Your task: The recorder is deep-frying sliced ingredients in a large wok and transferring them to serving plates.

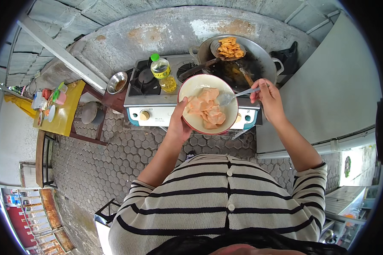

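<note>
My left hand [179, 122] grips the rim of a cream bowl with a red edge [191, 83], tilted towards me in front of the stove. Pale orange, batter-coated pieces [209, 105] lie inside it. In my right hand [267, 98] is the handle of a metal spoon [247, 91], its bowl dipped among the pieces at the right side. Behind the bowl sits a large wok [269, 52] with dark oil. A perforated skimmer [214, 47] heaped with golden fried pieces [230, 47] rests over the wok, its wooden handle [198, 69] pointing left. Another wooden handle [246, 77] leans in the oil.
On the gas stove [150, 101] stands an oil bottle with a green cap [162, 74]. A steel bowl [117, 82] sits left of it. Farther left, a yellow table [65, 116] carries containers and plates. A pale panel [325, 95] rises close on the right.
</note>
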The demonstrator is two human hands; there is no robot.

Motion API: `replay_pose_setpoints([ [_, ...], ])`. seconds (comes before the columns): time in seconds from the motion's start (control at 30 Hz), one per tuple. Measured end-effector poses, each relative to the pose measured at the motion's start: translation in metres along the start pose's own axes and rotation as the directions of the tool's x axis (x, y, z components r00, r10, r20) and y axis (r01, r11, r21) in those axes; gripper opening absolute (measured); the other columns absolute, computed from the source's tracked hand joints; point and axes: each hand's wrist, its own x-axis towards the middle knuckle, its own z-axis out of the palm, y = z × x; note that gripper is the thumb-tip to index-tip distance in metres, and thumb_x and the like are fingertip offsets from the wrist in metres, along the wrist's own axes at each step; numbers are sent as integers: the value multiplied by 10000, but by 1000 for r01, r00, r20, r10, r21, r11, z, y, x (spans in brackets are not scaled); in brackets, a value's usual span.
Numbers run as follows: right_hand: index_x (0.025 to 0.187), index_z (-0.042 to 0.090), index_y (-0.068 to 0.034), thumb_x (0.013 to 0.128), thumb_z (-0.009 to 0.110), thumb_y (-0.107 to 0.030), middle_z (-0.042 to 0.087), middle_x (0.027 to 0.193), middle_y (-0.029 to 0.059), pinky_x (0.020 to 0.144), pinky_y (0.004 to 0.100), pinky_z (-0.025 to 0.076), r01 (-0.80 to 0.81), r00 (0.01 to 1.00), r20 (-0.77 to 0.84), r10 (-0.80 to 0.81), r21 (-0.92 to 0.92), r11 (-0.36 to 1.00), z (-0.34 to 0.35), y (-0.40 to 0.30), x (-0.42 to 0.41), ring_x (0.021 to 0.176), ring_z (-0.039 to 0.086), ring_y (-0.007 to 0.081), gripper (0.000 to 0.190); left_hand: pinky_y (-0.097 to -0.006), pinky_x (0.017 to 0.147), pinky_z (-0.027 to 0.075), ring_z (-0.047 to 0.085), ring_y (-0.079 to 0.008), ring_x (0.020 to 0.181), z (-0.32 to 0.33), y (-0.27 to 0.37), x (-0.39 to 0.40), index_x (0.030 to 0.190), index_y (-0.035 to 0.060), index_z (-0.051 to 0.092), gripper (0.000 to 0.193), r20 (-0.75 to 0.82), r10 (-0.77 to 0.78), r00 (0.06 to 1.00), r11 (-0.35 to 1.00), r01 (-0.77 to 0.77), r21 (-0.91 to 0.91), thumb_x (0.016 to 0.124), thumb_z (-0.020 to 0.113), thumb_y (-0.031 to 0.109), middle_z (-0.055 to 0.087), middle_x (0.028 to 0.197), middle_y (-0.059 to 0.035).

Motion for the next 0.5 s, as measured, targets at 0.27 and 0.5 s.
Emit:
replay_pose_setpoints([
  [0.27,1028,535,-35,987,411,-332,633,857,107,726,260,471,-315,949,55,311,240,918,23,-3,-4,782,626,163,325,-399,960,432,505,-266,1175,-9,11,6,1325,11,383,588,24,9,1000,1000,-10,27,900,515,396,495,1294,-150],
  [0.5,1069,541,-30,993,399,-296,638,885,117,746,272,476,-294,953,43,299,357,886,21,-4,-6,821,629,182,311,-374,951,452,526,-244,1157,-11,18,12,1310,22,404,598,59,33,998,999,-32,-22,887,545,422,518,1270,-130],
])
